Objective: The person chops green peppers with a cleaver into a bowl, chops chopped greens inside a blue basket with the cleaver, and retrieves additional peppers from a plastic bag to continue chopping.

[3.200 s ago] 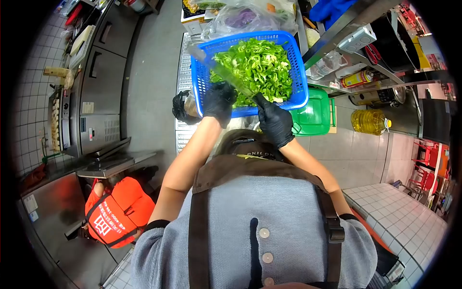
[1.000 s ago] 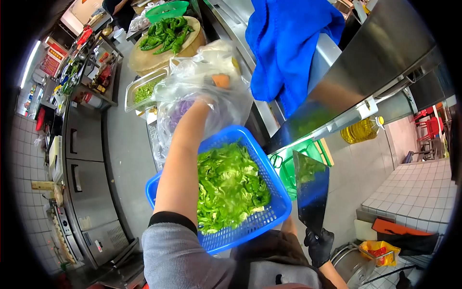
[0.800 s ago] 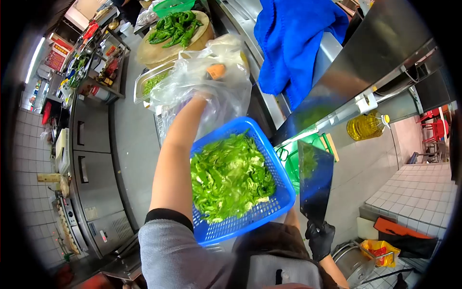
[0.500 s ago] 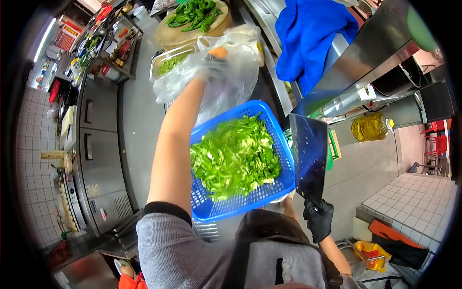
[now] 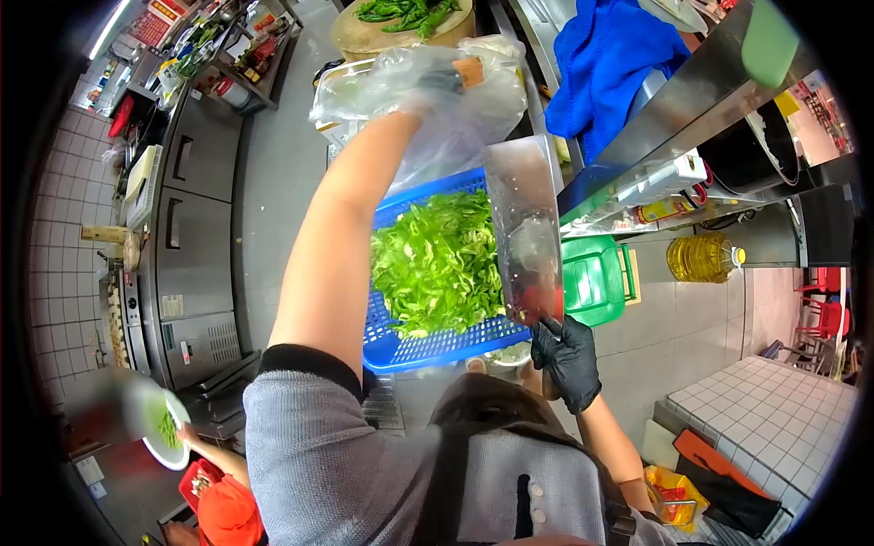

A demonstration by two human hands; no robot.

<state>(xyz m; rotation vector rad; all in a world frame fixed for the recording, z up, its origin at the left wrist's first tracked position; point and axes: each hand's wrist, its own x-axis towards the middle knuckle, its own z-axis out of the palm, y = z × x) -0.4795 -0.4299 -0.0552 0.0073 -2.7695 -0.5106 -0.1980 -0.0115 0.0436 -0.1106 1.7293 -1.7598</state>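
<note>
My right hand (image 5: 566, 362), in a black glove, is closed round the handle of a wide cleaver (image 5: 526, 227). The cleaver's blade stands over the right side of a blue basket (image 5: 428, 353). Sliced green peppers (image 5: 437, 264) fill much of that basket. My left arm reaches across the basket to a clear plastic bag (image 5: 382, 77) beyond it. Plastic and blur cover most of my left hand (image 5: 423, 96), so its fingers cannot be made out. An orange-brown piece (image 5: 469, 71) shows at the bag, near that hand.
Whole green peppers (image 5: 410, 14) lie on a round wooden board (image 5: 401, 36) at the top. A green lidded bin (image 5: 592, 280) and an oil bottle (image 5: 701, 258) are at right. A blue cloth (image 5: 614, 73) hangs by the shelf. At lower left, a person in red (image 5: 228, 510) holds a bowl (image 5: 166, 426).
The cleaver has moved left and up, over the basket's right side. The bag and my left hand have shifted up and right in view. A person with a bowl now shows at lower left.
</note>
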